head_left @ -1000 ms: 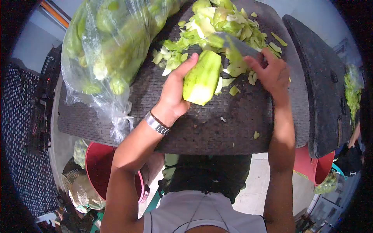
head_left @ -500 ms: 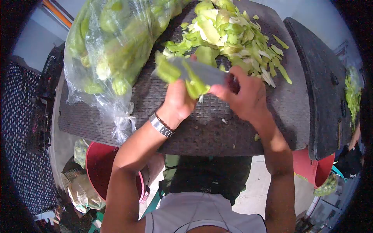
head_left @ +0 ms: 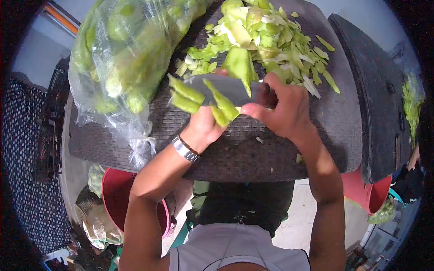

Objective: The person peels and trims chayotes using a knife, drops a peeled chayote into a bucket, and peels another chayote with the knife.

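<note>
My right hand [head_left: 287,106] is closed round the dark handle of a knife [head_left: 226,86], its broad blade pointing left. Green peel strips [head_left: 187,95] cling to the blade. Behind the blade, my left hand [head_left: 207,122] holds a green fruit [head_left: 239,63], partly hidden by the knife; most of the left fingers are hidden too. A heap of green and pale peelings [head_left: 271,38] lies beyond my hands on the dark woven tabletop [head_left: 244,158].
A knotted clear plastic bag [head_left: 131,63] of green produce lies at the left of the table. Red buckets [head_left: 118,194] stand below on both sides. A dark board [head_left: 373,99] is at the right, with greens [head_left: 410,108] beyond it.
My right hand and the knife have moved left and nearer, over the fruit and my left hand. Peel strips now show on the blade. The view has shifted slightly.
</note>
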A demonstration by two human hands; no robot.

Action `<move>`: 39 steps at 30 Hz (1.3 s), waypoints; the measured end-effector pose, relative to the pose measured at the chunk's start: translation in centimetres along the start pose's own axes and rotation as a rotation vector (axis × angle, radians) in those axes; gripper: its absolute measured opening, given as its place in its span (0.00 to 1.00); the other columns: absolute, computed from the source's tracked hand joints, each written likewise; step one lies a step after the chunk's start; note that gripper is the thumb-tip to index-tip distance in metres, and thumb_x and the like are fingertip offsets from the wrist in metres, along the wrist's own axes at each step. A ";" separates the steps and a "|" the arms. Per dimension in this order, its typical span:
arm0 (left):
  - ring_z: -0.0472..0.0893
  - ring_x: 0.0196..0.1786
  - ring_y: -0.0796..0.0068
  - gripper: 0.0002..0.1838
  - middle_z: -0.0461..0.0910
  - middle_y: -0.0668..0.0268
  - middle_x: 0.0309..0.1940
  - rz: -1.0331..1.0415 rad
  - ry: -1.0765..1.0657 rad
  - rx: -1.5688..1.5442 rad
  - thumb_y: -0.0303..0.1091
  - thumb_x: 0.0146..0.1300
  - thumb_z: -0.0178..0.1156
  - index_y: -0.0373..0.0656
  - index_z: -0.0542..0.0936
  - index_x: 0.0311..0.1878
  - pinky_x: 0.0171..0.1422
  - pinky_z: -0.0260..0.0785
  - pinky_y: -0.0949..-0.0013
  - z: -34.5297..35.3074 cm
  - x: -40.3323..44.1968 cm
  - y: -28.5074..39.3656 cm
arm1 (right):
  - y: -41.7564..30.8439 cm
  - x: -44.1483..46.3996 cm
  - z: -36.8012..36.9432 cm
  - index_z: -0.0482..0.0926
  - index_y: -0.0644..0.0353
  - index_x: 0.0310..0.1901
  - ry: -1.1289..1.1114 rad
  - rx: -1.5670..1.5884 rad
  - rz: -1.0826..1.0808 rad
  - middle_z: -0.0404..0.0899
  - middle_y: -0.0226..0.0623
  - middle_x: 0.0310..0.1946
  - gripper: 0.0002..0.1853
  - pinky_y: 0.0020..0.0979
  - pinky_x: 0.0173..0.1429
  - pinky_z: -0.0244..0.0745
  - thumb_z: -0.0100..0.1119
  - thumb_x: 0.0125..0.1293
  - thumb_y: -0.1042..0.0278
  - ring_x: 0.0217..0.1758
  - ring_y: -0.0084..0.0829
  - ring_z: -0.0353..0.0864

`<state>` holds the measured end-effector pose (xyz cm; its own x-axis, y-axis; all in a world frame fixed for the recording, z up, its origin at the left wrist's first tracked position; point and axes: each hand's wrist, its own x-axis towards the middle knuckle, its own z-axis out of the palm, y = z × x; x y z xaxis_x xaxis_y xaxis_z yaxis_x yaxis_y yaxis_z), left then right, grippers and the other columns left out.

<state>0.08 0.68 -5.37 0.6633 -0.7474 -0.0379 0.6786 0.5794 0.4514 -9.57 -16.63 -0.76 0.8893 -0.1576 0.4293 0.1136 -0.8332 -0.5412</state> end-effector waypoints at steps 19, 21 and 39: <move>0.86 0.44 0.51 0.39 0.82 0.50 0.54 0.004 0.034 0.247 0.59 0.64 0.57 0.37 0.72 0.69 0.41 0.82 0.59 3.5 0.2 1.7 | 8.1 2.6 -4.0 0.86 0.64 0.36 -0.021 -0.116 0.604 0.85 0.51 0.30 0.41 0.43 0.48 0.78 0.59 0.62 0.21 0.37 0.48 0.86; 0.86 0.43 0.53 0.35 0.84 0.52 0.52 0.017 0.088 0.250 0.57 0.69 0.57 0.37 0.74 0.66 0.44 0.82 0.56 3.8 0.2 1.8 | 7.4 3.2 -4.5 0.86 0.64 0.37 -0.033 -0.053 0.650 0.85 0.52 0.30 0.42 0.42 0.48 0.78 0.58 0.63 0.21 0.37 0.48 0.86; 0.87 0.50 0.63 0.34 0.86 0.59 0.50 0.009 0.193 0.339 0.67 0.73 0.50 0.44 0.78 0.60 0.58 0.79 0.59 2.3 0.7 0.7 | -1.7 -0.7 0.8 0.68 0.55 0.31 -0.006 -0.026 -0.061 0.75 0.27 0.16 0.36 0.35 0.26 0.75 0.79 0.48 0.32 0.18 0.35 0.81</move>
<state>0.30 -0.21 -3.08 0.7381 -0.6488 -0.1850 0.5510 0.4215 0.7203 -10.06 -14.71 -0.72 0.8839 -0.1030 0.4561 0.1561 -0.8545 -0.4955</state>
